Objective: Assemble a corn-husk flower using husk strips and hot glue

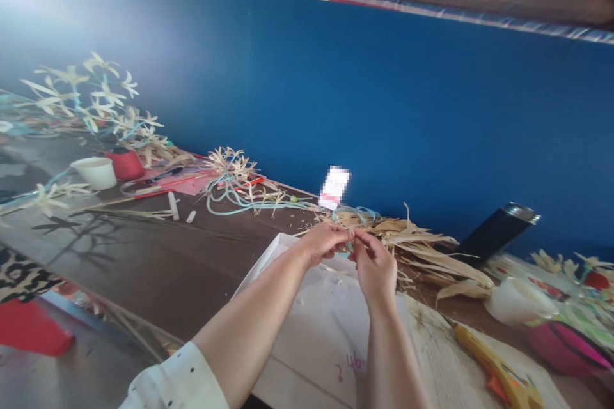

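Observation:
My left hand (323, 243) and my right hand (377, 262) meet above a white box lid or tray (316, 326), fingertips pinched together. Between them is something small with a hint of pale blue; the fingers hide most of it, so its kind is unclear. Just beyond the hands lies a heap of dry corn husks (422, 252), spreading to the right. A phone (334, 186) with a lit, blurred screen leans at the back against the blue wall. Pink handwritten marks show on the white surface under my right forearm.
Husk flowers (77, 89) on blue stems stand at the left, near a white cup (96, 172) and red thread spool (125, 165). Blue cords (240, 198) lie mid-table. At right are a black flask (499, 230), another white cup (518, 300) and a yellow glue gun (499, 367).

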### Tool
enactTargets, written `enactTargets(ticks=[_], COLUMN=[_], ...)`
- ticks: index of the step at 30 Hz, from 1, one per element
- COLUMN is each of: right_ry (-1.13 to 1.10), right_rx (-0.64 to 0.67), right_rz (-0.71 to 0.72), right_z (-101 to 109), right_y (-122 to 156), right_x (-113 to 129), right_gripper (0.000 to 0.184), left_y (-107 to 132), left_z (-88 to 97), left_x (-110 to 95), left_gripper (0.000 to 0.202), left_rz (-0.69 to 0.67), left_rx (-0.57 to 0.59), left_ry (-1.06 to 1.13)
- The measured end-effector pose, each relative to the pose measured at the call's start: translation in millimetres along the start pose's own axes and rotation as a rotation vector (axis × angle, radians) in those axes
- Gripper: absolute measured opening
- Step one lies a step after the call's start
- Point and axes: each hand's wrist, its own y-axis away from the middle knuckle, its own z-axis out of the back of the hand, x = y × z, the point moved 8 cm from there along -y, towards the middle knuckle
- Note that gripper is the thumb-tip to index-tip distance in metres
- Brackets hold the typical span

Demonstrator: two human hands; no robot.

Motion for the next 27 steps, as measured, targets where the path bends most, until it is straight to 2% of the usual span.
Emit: enactTargets(ticks=[6, 12, 21, 27], right_ry=[-0.081, -0.185, -0.086, 0.11], right_rx=[-0.018, -0.05, -0.076, -0.123], right_rz=[-0.081, -0.097, -0.083, 0.044], right_z=[3.6, 4.9, 8.2, 13.7], right_y=[-1.4, -3.9, -4.1, -2.9], right_x=[-8.0, -15.6, -15.4, -2.1], right_gripper=[0.042, 0.043, 0.041, 0.031], left_y=[3.4, 8.5, 11.4, 12.0], left_z=[7.4, 2.0, -1.2, -7.6], left_x=[-12.2, -24.0, -32.5, -31.3], left_gripper=[0.028, 0.022, 0.024, 0.037], left_rz=[-0.147, -0.28, -0.393, -0.405], left_rx=[-0.134, -0.108, -0.096, -0.053], left_ry=[-0.233, -0.338, -0.55, -0.572])
